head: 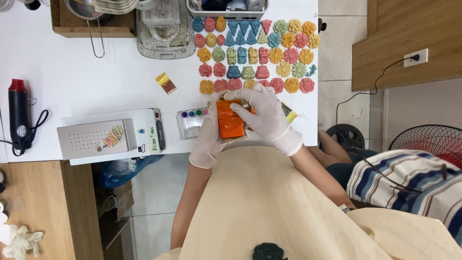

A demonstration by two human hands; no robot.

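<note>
Currently both gloved hands grip an orange foil packet point(230, 120) at the near table point(72, 72) edge: left hand point(208, 137) fingers curled round its side, right hand point(265, 118) fingers pinching its top.

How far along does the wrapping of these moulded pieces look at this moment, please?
Done: none visibly wrapped. In hand: the left hand and right hand hold an orange foil-wrapped piece. Left: rows of bare coloured moulded pieces on the white table, beside a gold foil scrap.
</note>
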